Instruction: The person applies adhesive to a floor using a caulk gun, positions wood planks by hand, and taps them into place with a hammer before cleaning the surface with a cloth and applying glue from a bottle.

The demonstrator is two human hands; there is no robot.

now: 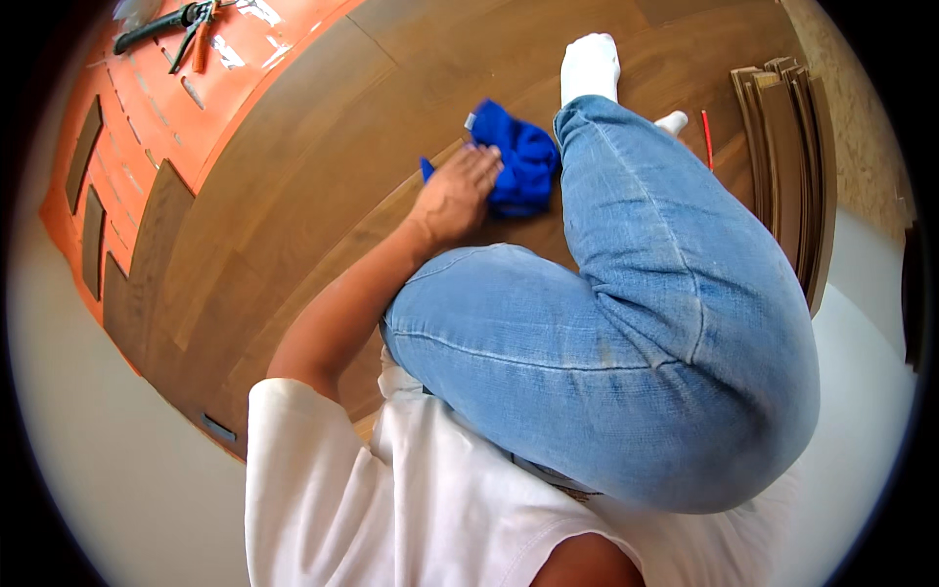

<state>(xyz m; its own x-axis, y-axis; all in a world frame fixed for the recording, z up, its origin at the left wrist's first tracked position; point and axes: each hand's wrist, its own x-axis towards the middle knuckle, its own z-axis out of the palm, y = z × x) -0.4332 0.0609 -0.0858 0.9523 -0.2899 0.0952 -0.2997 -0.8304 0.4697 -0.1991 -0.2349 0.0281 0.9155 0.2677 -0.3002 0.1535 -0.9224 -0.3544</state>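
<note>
My left hand (458, 192) presses down on a crumpled blue cloth (525, 161), its fingers over the cloth's left side. The cloth lies bunched on the brown wood plank floor (303, 166), beside my white-socked foot (591, 67). A small pale tag shows at the cloth's upper left edge. My right hand is out of sight, with my bent legs in blue jeans filling the right side of the view.
Orange underlay (256, 70) borders the planks at upper left, bearing a caulking gun (161, 29) and short plank pieces (85, 157). Stacked planks (782, 147) stand at the right near a thin red stick (707, 142). A small dark strip (217, 427) lies at the floor's lower left edge.
</note>
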